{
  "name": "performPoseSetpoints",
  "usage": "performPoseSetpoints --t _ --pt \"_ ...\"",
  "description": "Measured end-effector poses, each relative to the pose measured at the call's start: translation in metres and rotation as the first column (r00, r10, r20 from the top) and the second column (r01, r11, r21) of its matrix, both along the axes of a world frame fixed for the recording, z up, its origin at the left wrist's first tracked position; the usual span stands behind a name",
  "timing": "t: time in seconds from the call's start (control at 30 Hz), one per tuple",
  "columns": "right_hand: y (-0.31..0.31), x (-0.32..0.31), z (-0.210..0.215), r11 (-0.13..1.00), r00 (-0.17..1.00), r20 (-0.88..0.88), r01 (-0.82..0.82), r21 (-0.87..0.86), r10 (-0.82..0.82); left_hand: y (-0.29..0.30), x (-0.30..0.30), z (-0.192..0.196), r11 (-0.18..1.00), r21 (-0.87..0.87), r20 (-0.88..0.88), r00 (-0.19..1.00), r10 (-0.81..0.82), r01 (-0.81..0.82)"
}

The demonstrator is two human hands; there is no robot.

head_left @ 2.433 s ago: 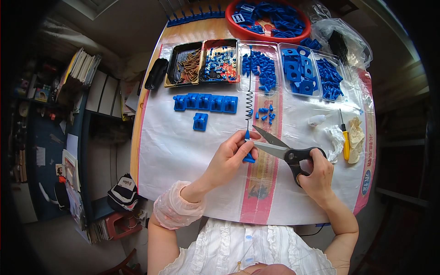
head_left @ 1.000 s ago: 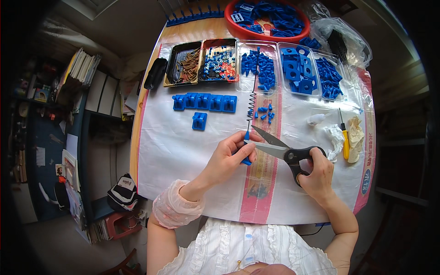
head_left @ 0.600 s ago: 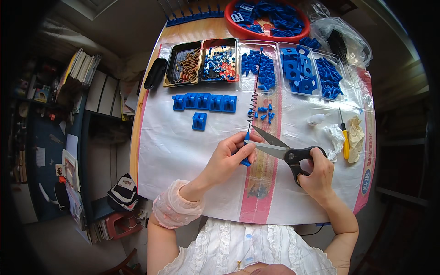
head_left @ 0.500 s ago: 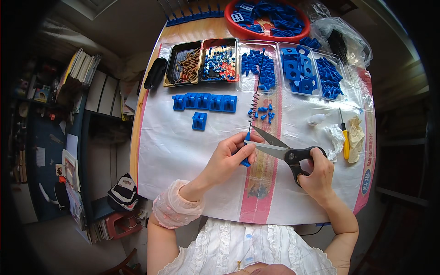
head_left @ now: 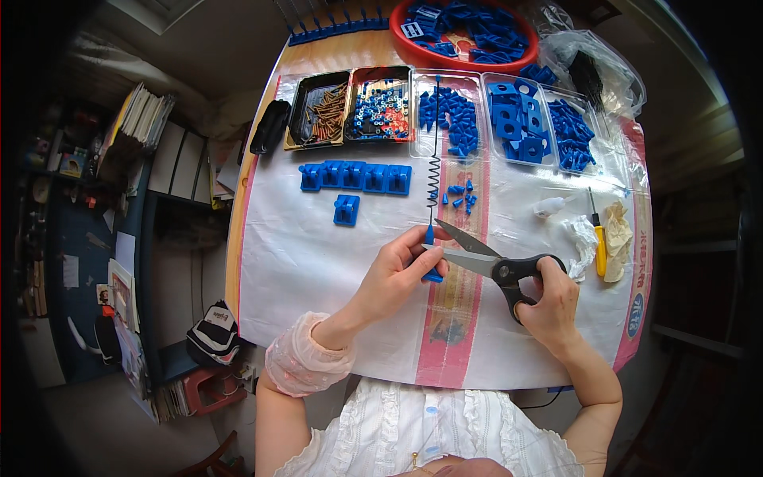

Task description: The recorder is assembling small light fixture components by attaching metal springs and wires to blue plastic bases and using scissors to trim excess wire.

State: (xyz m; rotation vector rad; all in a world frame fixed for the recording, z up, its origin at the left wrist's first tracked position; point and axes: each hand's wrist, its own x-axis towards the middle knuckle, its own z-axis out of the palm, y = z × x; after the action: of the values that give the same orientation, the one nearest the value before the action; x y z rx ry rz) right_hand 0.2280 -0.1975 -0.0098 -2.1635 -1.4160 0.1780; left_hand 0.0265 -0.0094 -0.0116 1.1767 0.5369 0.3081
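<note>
My left hand is closed round a blue plastic piece, its lower end showing below my fingers. From its top a dark coiled wire rises nearly straight away from me, with a small blue tip over the trays. Black-handled scissors are gripped in my right hand, fingers through the loops. Their blades are spread, the lower one close to my left fingertips and the upper one just right of the wire's base. Whether a blade touches the piece, I cannot tell.
Beyond my hands stand trays of brass-coloured screws, small nuts and blue parts. Blue square bases line up at left, several blue cones lie mid-table. At right is a yellow screwdriver; a red basin sits behind.
The coiled wire has swung from leaning right to nearly straight, its tip shifting left. The blue piece has turned slightly in my left hand. The scissors have hardly moved.
</note>
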Motion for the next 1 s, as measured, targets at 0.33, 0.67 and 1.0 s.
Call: performPoseSetpoints --t 0.33,0.67,1.0 --pt "0.0 0.0014 -0.0009 1.0 1.0 0.01 0.028 -0.005 -0.028 -0.0025 0.0021 0.0042 0.998 0.05 -0.025 0.999 0.027 -0.025" --pt "0.0002 0.0007 0.0006 1.0 1.0 0.017 0.026 0.003 -0.026 -0.0008 0.0004 0.0007 0.998 0.06 -0.051 0.999 0.016 -0.013" --pt "0.0008 0.002 -0.0002 1.0 1.0 0.014 0.014 0.005 -0.015 -0.0048 0.0045 0.0079 0.995 0.053 -0.038 0.996 0.085 -0.083"
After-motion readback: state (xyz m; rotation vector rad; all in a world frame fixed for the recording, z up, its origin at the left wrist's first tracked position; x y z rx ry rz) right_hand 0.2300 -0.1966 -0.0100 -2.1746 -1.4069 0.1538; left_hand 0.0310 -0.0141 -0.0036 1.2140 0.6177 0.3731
